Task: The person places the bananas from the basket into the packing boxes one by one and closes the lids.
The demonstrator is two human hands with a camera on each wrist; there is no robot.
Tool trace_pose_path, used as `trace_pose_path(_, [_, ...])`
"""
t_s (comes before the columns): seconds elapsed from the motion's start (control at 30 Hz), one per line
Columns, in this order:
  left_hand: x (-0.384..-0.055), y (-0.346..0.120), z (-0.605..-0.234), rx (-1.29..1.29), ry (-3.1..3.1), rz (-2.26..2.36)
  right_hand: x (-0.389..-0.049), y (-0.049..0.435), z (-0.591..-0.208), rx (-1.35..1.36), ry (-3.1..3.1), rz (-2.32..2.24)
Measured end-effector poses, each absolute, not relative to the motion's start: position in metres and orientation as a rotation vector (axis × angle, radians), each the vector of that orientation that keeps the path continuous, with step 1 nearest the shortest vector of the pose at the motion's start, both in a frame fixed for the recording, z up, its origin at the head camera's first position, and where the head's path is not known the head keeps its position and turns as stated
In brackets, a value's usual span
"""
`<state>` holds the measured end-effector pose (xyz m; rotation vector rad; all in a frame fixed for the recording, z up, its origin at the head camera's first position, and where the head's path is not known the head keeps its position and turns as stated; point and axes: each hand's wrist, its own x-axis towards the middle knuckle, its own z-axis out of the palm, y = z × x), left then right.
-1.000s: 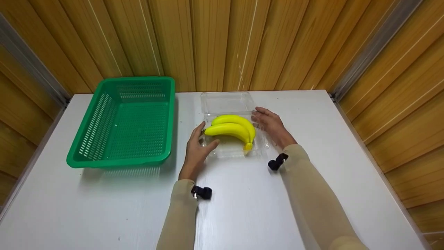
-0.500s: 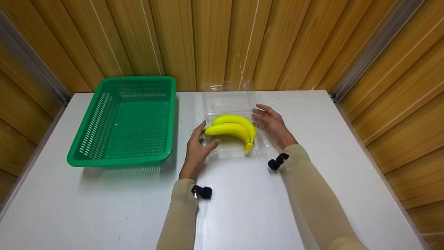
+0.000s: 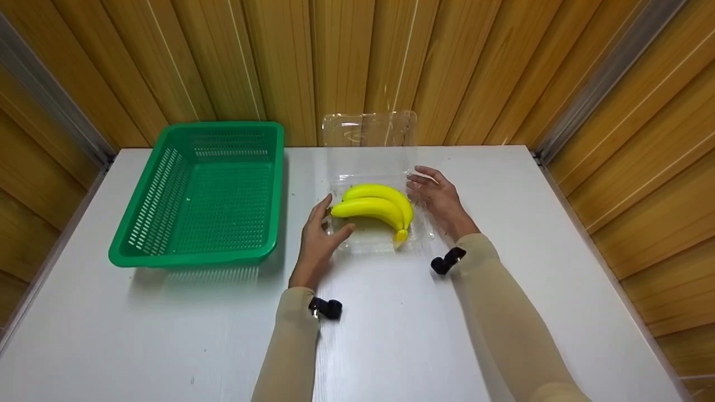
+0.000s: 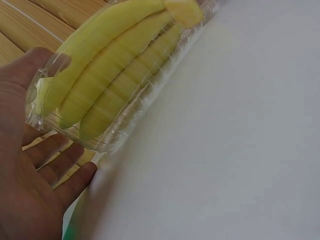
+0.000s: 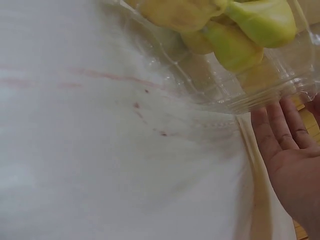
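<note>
A bunch of yellow bananas [image 3: 366, 207] lies in a clear plastic clamshell box [image 3: 368, 245] on the white table. Its transparent lid [image 3: 371, 131] stands raised at the back, towards the wooden wall. My left hand [image 3: 317, 245] frames the box's left end, thumb towards the near side and fingers towards the far side. In the left wrist view its fingers [image 4: 72, 185] are loosely extended beside the box end. My right hand [image 3: 441, 202] is at the box's right side near the hinge. The right wrist view has its straight fingers [image 5: 277, 125] right at the plastic edge.
A green perforated plastic basket [image 3: 195, 261] stands on the left of the white table [image 3: 391, 346]. Behind the table rises a wood-plank wall [image 3: 279, 67], with another at the right [image 3: 653, 212]. Black wrist cameras are strapped to both sleeves.
The clear lid has swung up from low at the back of the box to a raised position. The right fingers have shifted slightly; the left hand and bananas have hardly moved.
</note>
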<state>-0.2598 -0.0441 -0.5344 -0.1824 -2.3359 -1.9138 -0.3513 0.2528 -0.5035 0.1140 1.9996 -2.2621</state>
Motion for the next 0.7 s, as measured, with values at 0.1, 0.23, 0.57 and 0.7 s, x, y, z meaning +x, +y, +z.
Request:
trace_pose_path(0.1, [-0.2595,-0.044,-0.5341,-0.183,-2.336,-1.916,-0.3511,0.2531,-0.5039,0.116,2.011,-2.265])
trace_pose_path(0.23, [-0.2592,-0.0441,-0.5338,-0.18,-2.334,-1.932,-0.3509,0.2534,-0.5046,0.121,2.015,-2.284])
trace_pose_path(0.57, [-0.2612,-0.0446,-0.5365,-0.216,-2.329,-1.89,-0.3484,0.2521,-0.5045,0.119,2.041,-2.323])
trace_pose_path(0.7, [-0.2613,-0.0452,-0.5363,-0.22,-2.335,-1.879,-0.3475,0.2509,-0.5045,0.1,2.026,-2.357])
